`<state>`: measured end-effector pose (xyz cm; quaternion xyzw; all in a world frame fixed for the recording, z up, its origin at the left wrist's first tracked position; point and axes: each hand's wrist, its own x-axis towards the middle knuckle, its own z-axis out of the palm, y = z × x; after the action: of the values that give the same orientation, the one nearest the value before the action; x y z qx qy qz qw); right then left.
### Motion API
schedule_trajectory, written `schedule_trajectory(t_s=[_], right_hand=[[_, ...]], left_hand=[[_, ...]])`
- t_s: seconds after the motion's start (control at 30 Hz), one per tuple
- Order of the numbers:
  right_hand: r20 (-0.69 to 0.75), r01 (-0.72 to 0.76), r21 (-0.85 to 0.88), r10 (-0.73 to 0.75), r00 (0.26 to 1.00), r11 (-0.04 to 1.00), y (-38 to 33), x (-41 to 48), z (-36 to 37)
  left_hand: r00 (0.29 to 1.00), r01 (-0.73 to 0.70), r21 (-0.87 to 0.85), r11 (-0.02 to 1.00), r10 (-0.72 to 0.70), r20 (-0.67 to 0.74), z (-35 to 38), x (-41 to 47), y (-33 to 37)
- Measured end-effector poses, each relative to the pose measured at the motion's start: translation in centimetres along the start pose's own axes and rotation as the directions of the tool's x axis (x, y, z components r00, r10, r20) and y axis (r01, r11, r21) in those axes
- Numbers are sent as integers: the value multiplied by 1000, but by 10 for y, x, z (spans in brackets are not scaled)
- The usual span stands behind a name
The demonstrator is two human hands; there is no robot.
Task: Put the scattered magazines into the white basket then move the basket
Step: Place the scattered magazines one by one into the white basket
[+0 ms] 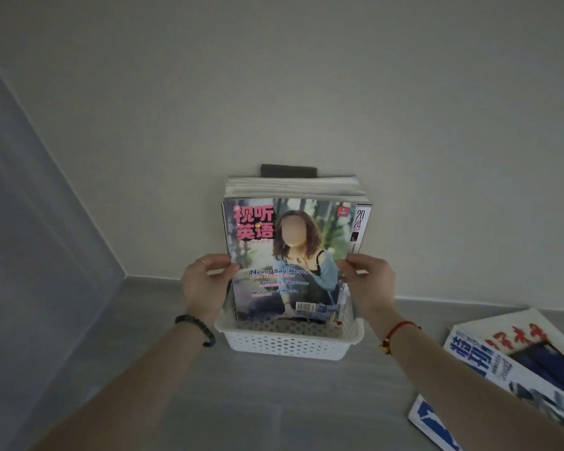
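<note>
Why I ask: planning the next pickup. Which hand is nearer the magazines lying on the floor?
Right. The right hand holds the right edge of the upright magazine, toward the floor magazines; the left hand holds its left edge, farther off.

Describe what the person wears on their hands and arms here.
Both forearms are bare, no sleeves in view. The left hand has a thin gold-coloured ring and a dark beaded bracelet at the wrist. The right hand has a red cord at the wrist with a small amber bead.
</note>
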<state>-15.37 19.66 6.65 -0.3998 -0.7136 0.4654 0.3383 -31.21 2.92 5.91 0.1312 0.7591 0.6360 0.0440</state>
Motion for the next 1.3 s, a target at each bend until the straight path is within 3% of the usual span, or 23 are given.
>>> schedule_trajectory(t_s=[0.13, 0.4, 0.57, 0.77, 0.9, 1.1, 1.3], right_hand=[[-41, -41, -14, 41, 998, 999, 14, -2, 10], [11, -44, -7, 44, 999, 999, 21, -4, 6], [14, -15, -51, 16, 1000, 999, 39, -22, -48], [-43, -85, -151, 80, 996, 985, 80, -48, -145], [-91, -142, -213, 125, 988, 967, 107, -58, -207], [-46, -210, -241, 205, 978, 947, 142, -79, -286], [99, -200, -388, 257, 961, 900, 179, -98, -335]], left_hand=[[1000, 14, 32, 999, -13, -11, 4, 4, -16], [997, 74, 53, 996, -76, 34, 7, 0, -23], [985, 112, -46, 993, -105, 135, 12, -36, -19], [958, 160, -125, 979, -123, 258, 45, -118, -7], [903, 319, -157, 935, -250, 349, 78, -181, -7], [748, 534, -8, 846, -468, 470, 130, -269, -21], [585, 702, 71, 709, -630, 511, 173, -347, -24]])
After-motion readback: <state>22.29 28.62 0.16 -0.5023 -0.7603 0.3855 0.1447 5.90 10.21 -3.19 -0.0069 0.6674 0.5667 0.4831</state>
